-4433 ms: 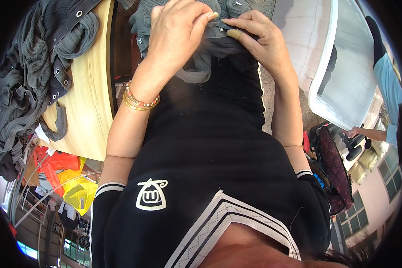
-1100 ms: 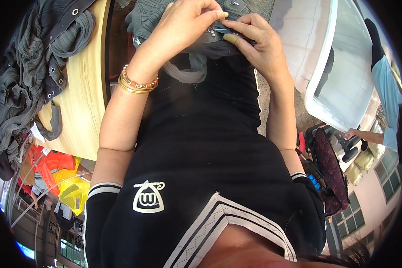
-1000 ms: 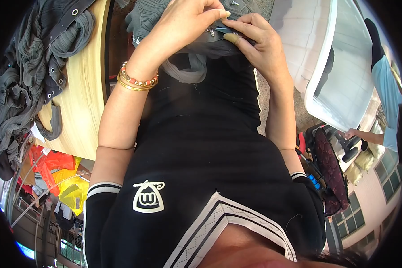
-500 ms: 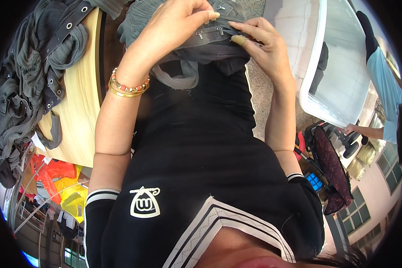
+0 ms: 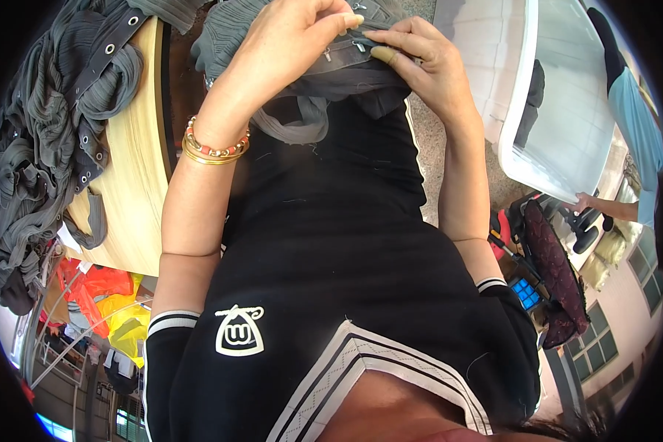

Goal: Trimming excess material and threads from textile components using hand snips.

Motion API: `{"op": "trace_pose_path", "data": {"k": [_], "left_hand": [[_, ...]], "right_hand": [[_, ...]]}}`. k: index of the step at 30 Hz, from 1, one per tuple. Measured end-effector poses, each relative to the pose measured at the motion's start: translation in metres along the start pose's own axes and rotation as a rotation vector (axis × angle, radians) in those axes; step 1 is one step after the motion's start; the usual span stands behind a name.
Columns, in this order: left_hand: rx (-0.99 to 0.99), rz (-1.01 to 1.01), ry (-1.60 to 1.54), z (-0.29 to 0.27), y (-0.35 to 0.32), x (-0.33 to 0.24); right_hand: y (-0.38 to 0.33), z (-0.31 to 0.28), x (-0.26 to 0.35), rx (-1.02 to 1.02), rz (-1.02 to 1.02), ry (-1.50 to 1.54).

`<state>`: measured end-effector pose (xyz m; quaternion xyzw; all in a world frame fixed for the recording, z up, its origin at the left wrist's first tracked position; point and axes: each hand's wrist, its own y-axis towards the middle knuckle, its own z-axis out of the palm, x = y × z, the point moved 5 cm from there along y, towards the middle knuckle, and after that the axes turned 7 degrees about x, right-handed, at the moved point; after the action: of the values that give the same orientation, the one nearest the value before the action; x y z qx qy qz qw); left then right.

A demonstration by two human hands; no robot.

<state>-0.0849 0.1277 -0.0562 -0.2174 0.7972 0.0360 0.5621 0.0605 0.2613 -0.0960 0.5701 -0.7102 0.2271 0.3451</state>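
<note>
Both of my hands pinch a grey ribbed garment (image 5: 236, 29) at the top of the view, above my black dress. My left hand (image 5: 291, 37), with bangles at the wrist, grips the fabric by a small metal zipper (image 5: 344, 50). Facing it, my right hand (image 5: 427, 62) holds the same edge, with a tan cover on one fingertip. A grey strap of the garment (image 5: 298, 125) hangs down onto my lap.
A pale wooden table (image 5: 136, 184) at the left carries a heap of grey garments with metal eyelets (image 5: 44, 140). A white plastic tub (image 5: 560, 103) stands at the right, where another person's hand (image 5: 582, 200) touches its rim. Orange and yellow bags (image 5: 103, 295) lie lower left.
Both hands and the grey garment have shifted up and slightly right in the view. The fingers have worked along the zipper edge while keeping their grip.
</note>
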Motion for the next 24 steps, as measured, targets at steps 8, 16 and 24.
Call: {"op": "trace_pose_path", "data": {"k": [8, 16, 24], "left_hand": [[-0.342, 0.154, 0.089, 0.017, -0.011, 0.014], [-0.187, 0.351, 0.672, 0.047, 0.001, 0.003], [-0.193, 0.336, 0.808, 0.061, 0.01, 0.017]], "right_hand": [[-0.014, -0.021, -0.021, -0.165, 0.167, 0.252], [-0.042, -0.017, -0.039, -0.236, 0.212, 0.285], [-0.047, -0.015, -0.039, -0.223, 0.199, 0.324]]}}
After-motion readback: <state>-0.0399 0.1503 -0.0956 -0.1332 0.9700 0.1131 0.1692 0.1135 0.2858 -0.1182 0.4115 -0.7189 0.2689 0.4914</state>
